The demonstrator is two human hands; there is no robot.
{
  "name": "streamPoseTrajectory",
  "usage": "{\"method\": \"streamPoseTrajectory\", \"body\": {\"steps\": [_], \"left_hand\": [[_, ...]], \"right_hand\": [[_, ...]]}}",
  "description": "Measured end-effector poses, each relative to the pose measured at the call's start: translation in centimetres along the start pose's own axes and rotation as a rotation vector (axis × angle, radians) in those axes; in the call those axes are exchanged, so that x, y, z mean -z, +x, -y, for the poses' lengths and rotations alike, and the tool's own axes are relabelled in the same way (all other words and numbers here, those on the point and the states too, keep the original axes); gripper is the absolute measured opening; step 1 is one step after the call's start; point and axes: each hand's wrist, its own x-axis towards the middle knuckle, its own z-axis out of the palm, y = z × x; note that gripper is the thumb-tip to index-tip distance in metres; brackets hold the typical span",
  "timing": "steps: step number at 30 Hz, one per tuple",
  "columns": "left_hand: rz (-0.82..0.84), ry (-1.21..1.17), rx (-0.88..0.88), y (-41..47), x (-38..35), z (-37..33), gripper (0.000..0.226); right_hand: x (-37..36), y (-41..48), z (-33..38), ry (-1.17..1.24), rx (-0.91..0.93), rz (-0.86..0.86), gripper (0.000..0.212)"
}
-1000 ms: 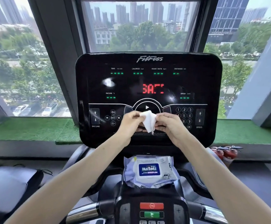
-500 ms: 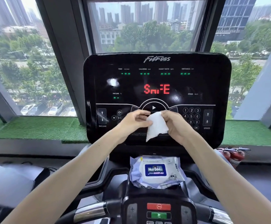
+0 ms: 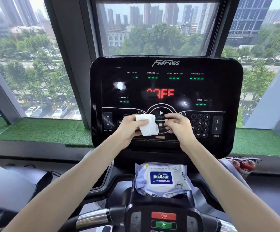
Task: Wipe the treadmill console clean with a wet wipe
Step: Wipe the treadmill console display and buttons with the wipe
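Half a second ago both hands pinched the small white folded wet wipe [image 3: 147, 125] between them. Now it sits in the left hand [image 3: 129, 131] alone, thumb across its upper edge and fingers curled behind it. The right hand [image 3: 179, 128] has let go and hangs just beside it with a strip of panel showing between them, its fingers loosely curled on nothing.

The wipe is held in front of the lower centre of the glossy black treadmill console [image 3: 166, 84], just left of the console's round play button. Whether it already touches the panel cannot be told from this angle.

By my reading, unfolding is over and wiping proper is about to begin; none of the console looks wiped yet. A pale patch at the console's upper left may be a smear or only glare.

Below the console lies the pale blue soft-plastic wipe pack [image 3: 161, 179], its lid closed.
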Motion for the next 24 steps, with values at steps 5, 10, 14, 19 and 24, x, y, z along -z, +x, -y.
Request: {"method": "streamPoseTrajectory", "body": {"steps": [5, 10, 14, 19, 24], "left_hand": [[0.146, -0.002, -0.007, -0.9, -0.2, -0.2, 0.029], [-0.027, 0.1, -0.098, -1.2, 1.1, 0.4, 0.022], [-0.036, -0.114, -0.024, -1.7, 2.6, 1.0, 0.032], [-0.262, 0.037, -0.076, -1.8, 4.9, -0.9, 0.015], [-0.927, 0.479, -0.434, 2.5, 10.7, -5.9, 0.016]], "right_hand": [[-1.8, -0.9, 0.3, 0.067, -0.051, 0.227, 0.022], [-3.6, -0.7, 0.3, 0.235, -0.121, 0.165, 0.015], [-5.6, -1.0, 0.2, 0.244, -0.066, 0.197, 0.011], [-7.4, -0.8, -1.3, -0.285, 0.3, 0.093, 0.017], [-6.3, -0.6, -2.8, -0.847, 0.669, -0.129, 0.033]]}}
